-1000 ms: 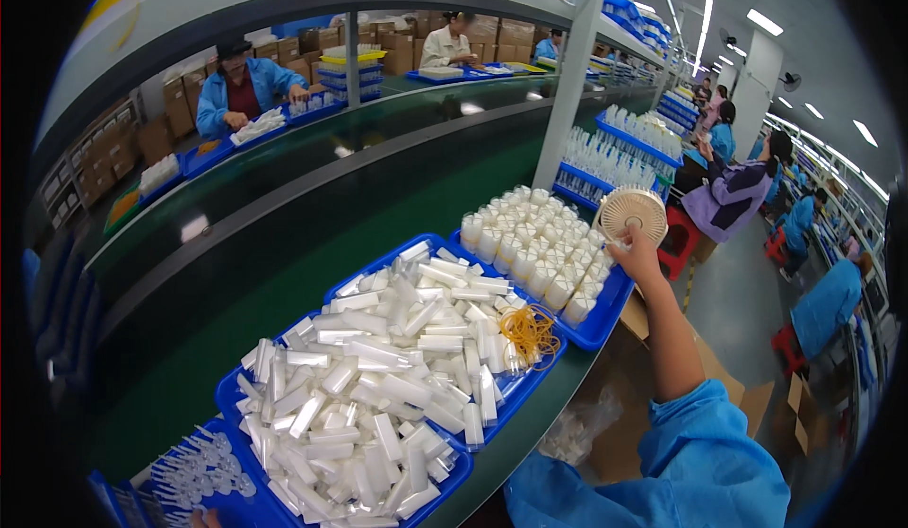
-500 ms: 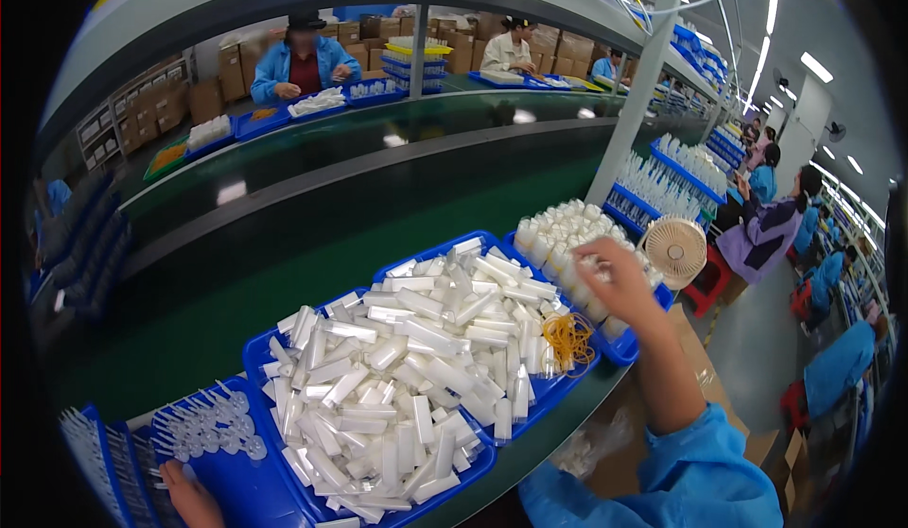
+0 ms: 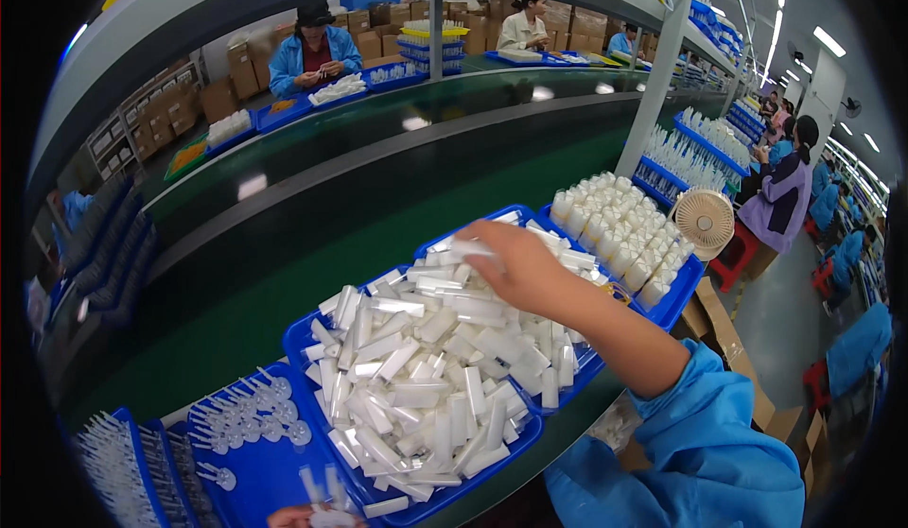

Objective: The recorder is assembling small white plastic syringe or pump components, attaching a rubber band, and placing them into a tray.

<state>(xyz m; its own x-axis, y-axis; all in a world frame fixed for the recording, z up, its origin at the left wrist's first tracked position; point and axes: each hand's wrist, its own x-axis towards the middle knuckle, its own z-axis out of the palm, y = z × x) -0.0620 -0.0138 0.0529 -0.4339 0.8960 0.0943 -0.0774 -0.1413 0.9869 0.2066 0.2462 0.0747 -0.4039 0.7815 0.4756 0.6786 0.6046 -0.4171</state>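
My right hand (image 3: 515, 263) is over the far part of a heap of flat white pieces in clear sleeves (image 3: 416, 367). Its fingers are closed on one white sleeved piece (image 3: 469, 248), somewhat blurred. The heap fills two blue trays (image 3: 301, 339). At the lower edge, my left hand (image 3: 291, 517) is partly cut off, its fingers closed around blurred clear-white plastic pieces (image 3: 329, 502). Beyond it, a blue tray (image 3: 251, 481) holds clear stemmed pieces with round ends (image 3: 260, 415). Yellow rubber bands (image 3: 619, 292) show slightly behind my right forearm.
A blue tray of upright white bundles (image 3: 624, 230) stands at right, beside a beige fan (image 3: 705, 218) and a metal post (image 3: 653, 103). Racks of stemmed pieces (image 3: 118, 457) stand lower left. A green conveyor belt (image 3: 378, 207) runs behind; co-workers (image 3: 312, 51) sit across it.
My right hand has moved left from the upright bundles to the heap and now holds a white piece. My left hand has come rightward with plastic pieces in it. The whole view has shifted.
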